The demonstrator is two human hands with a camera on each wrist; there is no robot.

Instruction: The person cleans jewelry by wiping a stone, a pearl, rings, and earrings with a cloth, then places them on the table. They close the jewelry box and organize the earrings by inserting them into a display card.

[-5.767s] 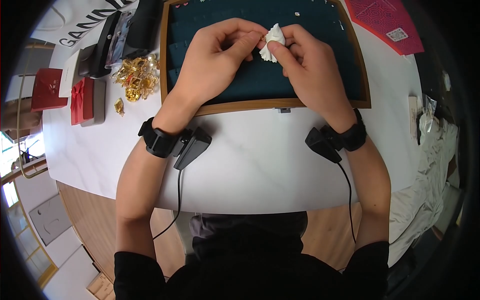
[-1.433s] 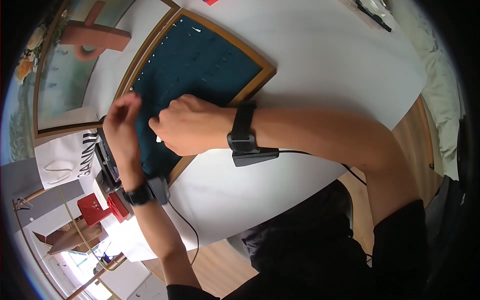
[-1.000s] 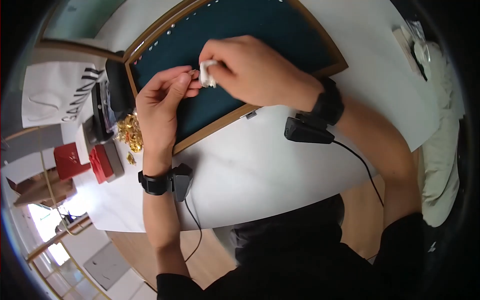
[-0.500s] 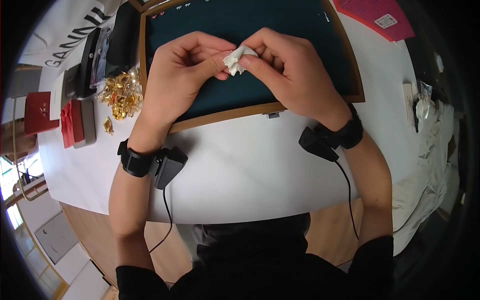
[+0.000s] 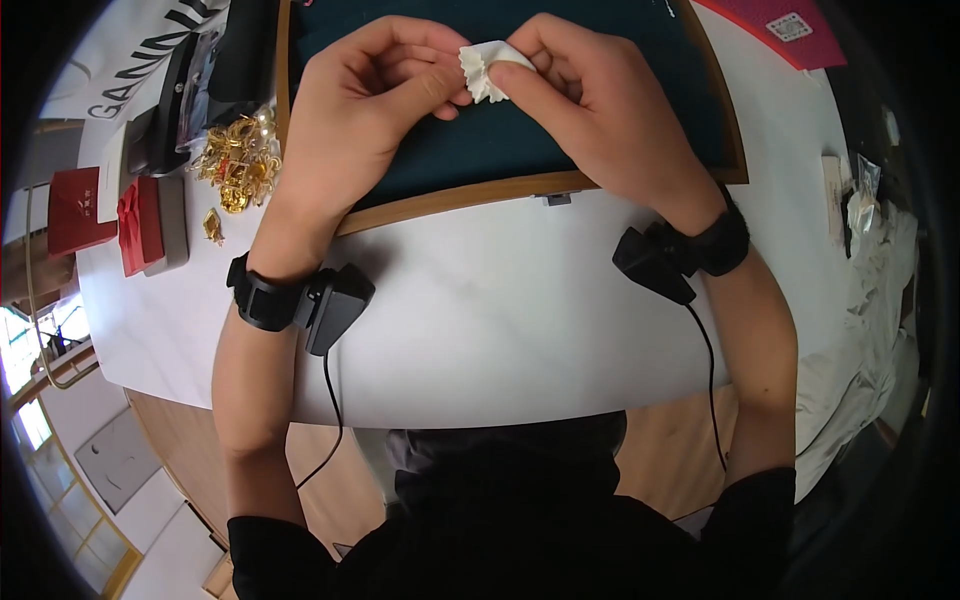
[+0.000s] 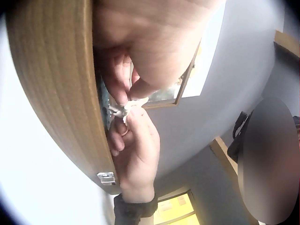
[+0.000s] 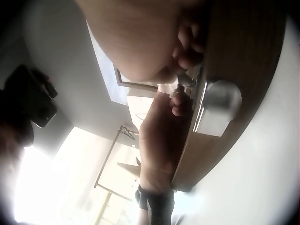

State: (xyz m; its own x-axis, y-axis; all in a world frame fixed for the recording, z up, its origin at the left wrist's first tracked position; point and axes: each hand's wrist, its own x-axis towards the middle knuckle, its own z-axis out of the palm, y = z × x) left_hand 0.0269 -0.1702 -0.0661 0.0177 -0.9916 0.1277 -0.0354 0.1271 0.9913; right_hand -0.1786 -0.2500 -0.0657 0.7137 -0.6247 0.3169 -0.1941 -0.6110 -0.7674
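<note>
Over a shallow wooden case lined with dark green fabric (image 5: 480, 150), my two hands meet fingertip to fingertip. My right hand (image 5: 600, 95) pinches a small white cloth (image 5: 490, 70) between thumb and forefinger, its ruffled edge turned toward the left hand. My left hand (image 5: 365, 95) has thumb and forefinger brought together right at that edge, on a small piece of jewellery mostly hidden by the cloth and fingertips. The left wrist view shows the crumpled cloth (image 6: 123, 111) between both sets of fingers, close above the wooden rim (image 6: 56, 70).
Left of the case lie a pile of gold jewellery (image 5: 238, 165) and a separate gold piece (image 5: 213, 226). Beyond them stand red boxes (image 5: 80, 212) and dark cases (image 5: 165, 125). A pink-red envelope (image 5: 815, 40) lies at the upper right. A metal clasp (image 5: 556, 200) sits on the case's front edge.
The left hand, earlier extended over the case's left side, has come back to meet the right hand and the cloth. The head view has swung back to face the case.
</note>
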